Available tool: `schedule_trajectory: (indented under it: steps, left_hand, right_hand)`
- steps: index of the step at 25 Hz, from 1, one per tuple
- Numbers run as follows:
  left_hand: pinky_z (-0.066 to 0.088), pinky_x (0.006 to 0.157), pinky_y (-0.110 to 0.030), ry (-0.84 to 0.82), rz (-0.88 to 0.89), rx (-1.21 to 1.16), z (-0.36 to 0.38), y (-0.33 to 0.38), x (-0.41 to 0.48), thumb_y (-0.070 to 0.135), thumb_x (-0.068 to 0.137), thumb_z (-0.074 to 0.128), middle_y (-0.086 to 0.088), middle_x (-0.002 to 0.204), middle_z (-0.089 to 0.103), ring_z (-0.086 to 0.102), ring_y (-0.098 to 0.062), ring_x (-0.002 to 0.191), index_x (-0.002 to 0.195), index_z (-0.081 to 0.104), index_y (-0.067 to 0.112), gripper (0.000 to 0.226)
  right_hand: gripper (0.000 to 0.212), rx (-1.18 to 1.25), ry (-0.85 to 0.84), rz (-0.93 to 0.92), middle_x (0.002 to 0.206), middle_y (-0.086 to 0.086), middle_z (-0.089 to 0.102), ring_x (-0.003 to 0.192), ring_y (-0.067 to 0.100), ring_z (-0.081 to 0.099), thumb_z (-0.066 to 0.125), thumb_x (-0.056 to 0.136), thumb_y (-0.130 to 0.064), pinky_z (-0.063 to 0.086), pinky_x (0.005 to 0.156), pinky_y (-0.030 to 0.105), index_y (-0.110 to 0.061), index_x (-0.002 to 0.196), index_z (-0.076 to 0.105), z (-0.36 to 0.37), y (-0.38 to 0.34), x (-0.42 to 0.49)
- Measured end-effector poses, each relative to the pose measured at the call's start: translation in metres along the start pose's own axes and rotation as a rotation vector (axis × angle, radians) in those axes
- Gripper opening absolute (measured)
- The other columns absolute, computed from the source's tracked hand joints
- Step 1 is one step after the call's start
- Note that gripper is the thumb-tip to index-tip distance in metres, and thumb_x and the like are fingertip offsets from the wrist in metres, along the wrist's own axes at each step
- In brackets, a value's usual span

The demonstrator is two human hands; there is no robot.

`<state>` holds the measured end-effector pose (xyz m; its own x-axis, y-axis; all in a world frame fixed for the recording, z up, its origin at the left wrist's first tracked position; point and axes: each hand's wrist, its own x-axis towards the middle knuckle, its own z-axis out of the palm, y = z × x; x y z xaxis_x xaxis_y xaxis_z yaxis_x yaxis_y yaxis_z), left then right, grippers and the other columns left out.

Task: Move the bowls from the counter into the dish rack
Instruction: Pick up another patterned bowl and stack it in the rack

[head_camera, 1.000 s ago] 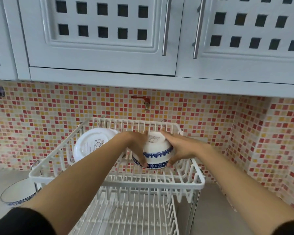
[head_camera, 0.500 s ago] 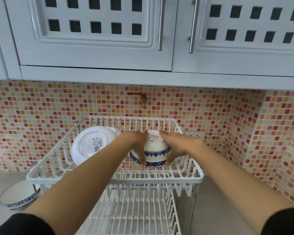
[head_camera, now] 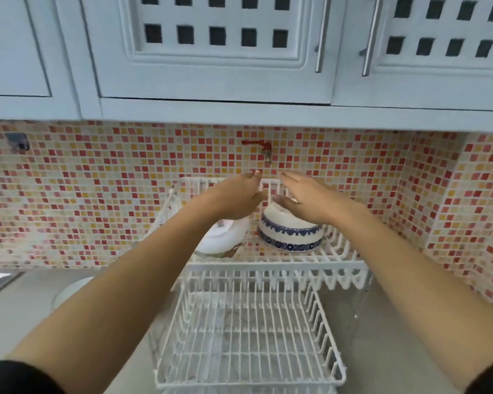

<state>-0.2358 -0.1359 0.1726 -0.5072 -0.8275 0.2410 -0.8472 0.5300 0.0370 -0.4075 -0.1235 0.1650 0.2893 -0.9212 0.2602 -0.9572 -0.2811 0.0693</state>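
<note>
Our left hand and right hand hang over the upper tier of the rack, fingers spread and loose, palms turned toward each other, and neither has hold of anything. Under the right palm sits a blue-banded bowl, upside down on the wires of that tier; whether the thumb just brushes its base we cannot tell. Beside it, to the left and partly hidden by our left forearm, a white bowl leans on its side in the same tier. The lower tier holds nothing. So we judge the step in hand to be the letting-go of the blue-banded bowl, with two bowls racked. Low on the left, on the desk, a pale round rim peeks out past our left arm, likely another bowl. Next we would draw both hands clear, swing left and down, and take that one by its rim.
</note>
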Motion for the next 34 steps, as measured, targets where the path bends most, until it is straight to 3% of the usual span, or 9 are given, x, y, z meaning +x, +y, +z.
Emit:
schedule_trajectory:
  steps: [3, 8, 14, 17, 20, 26, 30, 34]
  left_hand:
    - [0.024, 0.116, -0.042, 0.064, -0.050, -0.013, -0.012, -0.046, -0.049, 0.032, 0.102, 0.029, -0.014, 0.157, 0.026, 0.026, -0.032, 0.144, 0.151, 0.014, 0.007, 0.057]
    - [0.021, 0.117, -0.040, 0.073, -0.220, -0.003, -0.032, -0.148, -0.146, 0.031, 0.103, 0.027, -0.013, 0.158, 0.022, 0.021, -0.031, 0.146, 0.152, 0.011, 0.007, 0.057]
    - [0.035, 0.109, -0.044, -0.089, -0.388, -0.028, 0.013, -0.241, -0.221, 0.031, 0.102, 0.030, -0.021, 0.147, 0.042, 0.042, -0.037, 0.134, 0.147, 0.026, 0.002, 0.054]
    - [0.040, 0.101, -0.043, -0.171, -0.463, -0.075, 0.055, -0.269, -0.239, 0.031, 0.102, 0.030, -0.024, 0.139, 0.049, 0.047, -0.039, 0.127, 0.140, 0.037, -0.001, 0.051]
    - [0.042, 0.098, -0.040, -0.195, -0.559, -0.137, 0.099, -0.281, -0.253, 0.030, 0.101, 0.033, -0.023, 0.134, 0.053, 0.051, -0.037, 0.122, 0.132, 0.045, -0.001, 0.046]
    - [0.042, 0.099, -0.045, -0.249, -0.636, -0.254, 0.173, -0.299, -0.261, 0.020, 0.102, 0.030, -0.026, 0.132, 0.052, 0.051, -0.041, 0.120, 0.136, 0.041, -0.002, 0.042]
    - [0.044, 0.094, -0.037, -0.245, -0.741, -0.374, 0.212, -0.327, -0.236, 0.024, 0.100, 0.032, -0.021, 0.125, 0.058, 0.055, -0.036, 0.116, 0.123, 0.051, -0.003, 0.041]
    - [0.045, 0.090, -0.040, -0.283, -0.749, -0.455, 0.258, -0.350, -0.200, 0.016, 0.099, 0.034, -0.028, 0.119, 0.058, 0.055, -0.040, 0.110, 0.110, 0.055, -0.010, 0.036]
  right_hand:
    - [0.066, 0.063, 0.085, -0.012, 0.161, 0.001, 0.009, 0.147, 0.021, 0.014, 0.026, 0.098, -0.050, 0.018, 0.117, 0.040, -0.015, 0.152, 0.010, -0.006, -0.066, 0.003]
    - [0.061, 0.144, 0.149, -0.097, 0.160, 0.004, 0.013, 0.146, 0.023, 0.017, 0.030, 0.100, -0.041, 0.024, 0.117, 0.041, -0.012, 0.151, 0.013, 0.005, -0.188, 0.024]
    - [0.058, 0.301, 0.219, -0.025, 0.158, 0.008, 0.019, 0.145, 0.024, 0.020, 0.037, 0.099, -0.030, 0.027, 0.114, 0.040, -0.008, 0.149, 0.018, 0.067, -0.312, 0.026]
    - [0.060, 0.380, 0.123, 0.015, 0.156, 0.014, 0.022, 0.144, 0.028, 0.023, 0.037, 0.099, -0.029, 0.024, 0.115, 0.038, -0.004, 0.149, 0.014, 0.111, -0.352, 0.031]
    - [0.066, 0.494, -0.011, 0.158, 0.152, 0.017, 0.029, 0.138, 0.032, 0.030, 0.040, 0.097, -0.035, 0.030, 0.112, 0.042, -0.005, 0.148, 0.012, 0.165, -0.372, 0.033]
    - [0.065, 0.601, -0.121, 0.451, 0.148, 0.021, 0.032, 0.137, 0.034, 0.030, 0.041, 0.097, -0.034, 0.027, 0.111, 0.038, 0.001, 0.146, 0.017, 0.247, -0.373, 0.048]
    - [0.062, 0.687, -0.167, 0.569, 0.148, 0.018, 0.035, 0.136, 0.035, 0.033, 0.042, 0.097, -0.034, 0.032, 0.108, 0.038, -0.001, 0.145, 0.022, 0.289, -0.362, 0.080]
    - [0.058, 0.725, -0.223, 0.668, 0.143, 0.021, 0.039, 0.131, 0.037, 0.038, 0.044, 0.096, -0.034, 0.035, 0.104, 0.040, 0.001, 0.140, 0.029, 0.333, -0.351, 0.116]
